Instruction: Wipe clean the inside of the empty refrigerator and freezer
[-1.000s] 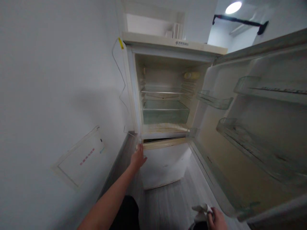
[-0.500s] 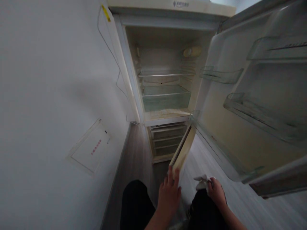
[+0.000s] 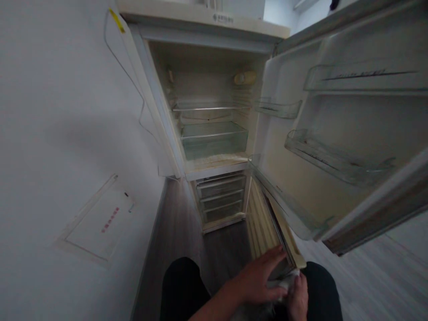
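The lower door (image 3: 264, 218) of the fridge stands swung out, its ribbed inner side facing left and its free end near my knees. My left hand (image 3: 256, 278) has its fingers spread, the tips against the inner edge of that door and the thumb stretched toward the right. Beside it, my right hand (image 3: 299, 296) is closed on a white cloth (image 3: 289, 281), low at the door's end. The cloth is bunched and partly hidden by both hands.
Above, the upper door (image 3: 347, 111) with clear shelves hangs wide open to the right. The fridge compartment holds a glass shelf (image 3: 210, 106) and a clear drawer (image 3: 216, 145); several freezer drawers (image 3: 222, 196) sit below. A white wall (image 3: 67, 133) runs along the left.
The lower door has swung further out to the right. My left hand moved right along with it, and my right hand brought the cloth from my knee to the door's end. The view shifted right.
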`<state>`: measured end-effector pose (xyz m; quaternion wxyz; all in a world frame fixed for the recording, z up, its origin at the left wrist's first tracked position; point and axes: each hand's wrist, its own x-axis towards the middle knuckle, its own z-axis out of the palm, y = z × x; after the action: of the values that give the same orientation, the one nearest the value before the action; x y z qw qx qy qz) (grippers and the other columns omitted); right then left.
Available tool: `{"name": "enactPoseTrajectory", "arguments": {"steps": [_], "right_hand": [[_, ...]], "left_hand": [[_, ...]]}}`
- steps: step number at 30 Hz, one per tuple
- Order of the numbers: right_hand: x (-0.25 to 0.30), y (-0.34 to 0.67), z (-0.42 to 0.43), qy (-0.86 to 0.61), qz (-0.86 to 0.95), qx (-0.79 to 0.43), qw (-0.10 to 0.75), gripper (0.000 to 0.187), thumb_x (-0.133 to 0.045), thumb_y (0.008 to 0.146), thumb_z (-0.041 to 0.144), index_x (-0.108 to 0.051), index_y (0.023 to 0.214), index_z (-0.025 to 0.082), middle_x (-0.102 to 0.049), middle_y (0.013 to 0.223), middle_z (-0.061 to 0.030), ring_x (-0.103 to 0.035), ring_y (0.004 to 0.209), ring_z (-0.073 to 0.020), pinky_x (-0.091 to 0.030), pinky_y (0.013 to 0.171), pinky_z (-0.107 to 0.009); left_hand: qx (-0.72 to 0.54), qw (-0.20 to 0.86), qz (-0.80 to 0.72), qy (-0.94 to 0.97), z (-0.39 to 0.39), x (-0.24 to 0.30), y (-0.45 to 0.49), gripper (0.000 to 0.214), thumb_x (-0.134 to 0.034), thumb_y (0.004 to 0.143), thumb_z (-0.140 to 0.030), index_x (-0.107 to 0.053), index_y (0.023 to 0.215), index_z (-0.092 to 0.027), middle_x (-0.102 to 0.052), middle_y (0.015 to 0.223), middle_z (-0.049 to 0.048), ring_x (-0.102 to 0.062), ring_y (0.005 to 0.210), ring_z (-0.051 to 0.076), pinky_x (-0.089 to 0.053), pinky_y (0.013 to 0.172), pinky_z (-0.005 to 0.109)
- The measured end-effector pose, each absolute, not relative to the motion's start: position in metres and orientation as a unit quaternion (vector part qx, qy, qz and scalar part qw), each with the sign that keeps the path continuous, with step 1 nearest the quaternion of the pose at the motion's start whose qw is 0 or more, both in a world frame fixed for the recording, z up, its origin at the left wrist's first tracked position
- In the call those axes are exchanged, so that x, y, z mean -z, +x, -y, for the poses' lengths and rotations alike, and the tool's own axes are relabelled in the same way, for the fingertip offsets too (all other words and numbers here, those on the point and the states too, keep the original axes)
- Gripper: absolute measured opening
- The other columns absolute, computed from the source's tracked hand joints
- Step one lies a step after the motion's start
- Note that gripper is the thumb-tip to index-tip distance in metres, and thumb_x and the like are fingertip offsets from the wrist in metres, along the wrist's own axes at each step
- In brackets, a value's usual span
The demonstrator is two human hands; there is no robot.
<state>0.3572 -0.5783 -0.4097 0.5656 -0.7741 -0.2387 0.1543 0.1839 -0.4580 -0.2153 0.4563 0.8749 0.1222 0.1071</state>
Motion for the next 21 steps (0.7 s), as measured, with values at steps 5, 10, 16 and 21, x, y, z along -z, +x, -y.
{"name": "enactPoseTrajectory", "arguments": {"steps": [5, 10, 16, 21], "right_hand": [[0.383, 0.386, 0.582, -0.797, 0.235, -0.115, 0.544, 0.073, -0.045, 0.085, 0.074, -0.050, 0.129, 0.015, -0.064, 0.114, -0.0154, -0.064, 0.104, -0.0339, -0.049, 0.086, -0.038], [0.381, 0.420, 0.578, -0.795, 0.230, -0.143, 0.543, 0.074, -0.040, 0.085, 0.079, -0.057, 0.121, 0.017, -0.071, 0.099, -0.0120, -0.068, 0.096, -0.0326, -0.051, 0.081, -0.037], [0.391, 0.450, 0.572, -0.747, 0.291, -0.174, 0.572, 0.075, -0.050, 0.077, 0.082, -0.065, 0.111, 0.017, -0.071, 0.113, -0.0154, -0.063, 0.115, -0.0345, -0.049, 0.096, -0.041], [0.390, 0.456, 0.569, -0.738, 0.318, -0.187, 0.565, 0.076, -0.054, 0.073, 0.085, -0.069, 0.098, 0.015, -0.074, 0.100, -0.0155, -0.068, 0.097, -0.0321, -0.054, 0.087, -0.040]], "left_hand": [[-0.245, 0.366, -0.139, 0.887, 0.445, 0.176, 0.230, 0.099, -0.071, 0.084, -0.043, -0.013, 0.162, -0.022, -0.003, 0.171, 0.0115, -0.009, 0.158, 0.030, -0.022, 0.127, 0.049], [-0.267, 0.320, -0.183, 0.891, 0.452, 0.166, 0.266, 0.115, -0.076, 0.078, -0.037, 0.002, 0.162, -0.026, 0.003, 0.171, 0.0112, -0.006, 0.157, 0.034, -0.022, 0.127, 0.055], [-0.242, 0.327, -0.148, 0.901, 0.450, 0.168, 0.288, 0.119, -0.080, 0.074, -0.037, 0.000, 0.162, -0.030, 0.009, 0.171, 0.0087, -0.003, 0.157, 0.033, -0.020, 0.127, 0.054], [-0.176, 0.337, -0.136, 0.915, 0.444, 0.181, 0.296, 0.104, -0.075, 0.079, -0.043, -0.014, 0.161, -0.028, -0.002, 0.171, 0.0109, -0.008, 0.157, 0.033, -0.022, 0.126, 0.055]]}}
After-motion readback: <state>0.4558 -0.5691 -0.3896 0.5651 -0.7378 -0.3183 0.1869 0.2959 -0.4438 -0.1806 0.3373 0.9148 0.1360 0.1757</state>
